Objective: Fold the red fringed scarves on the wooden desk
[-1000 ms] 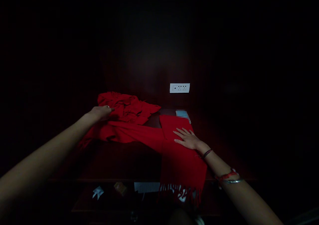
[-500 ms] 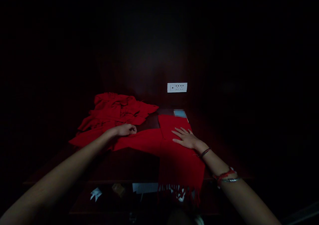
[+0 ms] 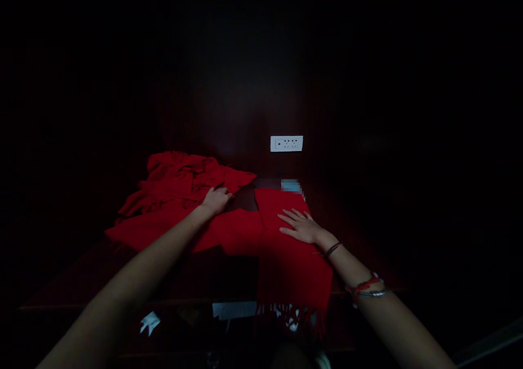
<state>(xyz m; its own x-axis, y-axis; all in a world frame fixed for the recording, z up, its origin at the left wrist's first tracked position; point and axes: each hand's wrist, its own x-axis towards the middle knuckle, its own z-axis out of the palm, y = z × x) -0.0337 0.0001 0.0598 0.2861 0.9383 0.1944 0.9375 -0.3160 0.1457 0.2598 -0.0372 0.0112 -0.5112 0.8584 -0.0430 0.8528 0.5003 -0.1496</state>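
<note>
A red fringed scarf [image 3: 294, 271] lies folded on the dark shelf, its fringe hanging over the front edge. My right hand [image 3: 299, 226] rests flat on it with the fingers spread. From its left side a strip of red cloth [image 3: 241, 233] runs to a crumpled red heap [image 3: 175, 181]. At the right side of that heap is my left hand [image 3: 217, 199], its fingers bent down and partly hidden; whether they grip any cloth I cannot tell.
A white socket plate [image 3: 286, 143] is on the back wall. Behind the scarf lies a small blurred blue item [image 3: 290, 186]. Below the shelf edge [image 3: 171, 302] are a crumpled white piece [image 3: 150, 322] and a pale flat item [image 3: 232, 309].
My left hand has moved forward and to the right, from the strip to the edge of the heap. The strip's shape has shifted. My right hand stays on the scarf.
</note>
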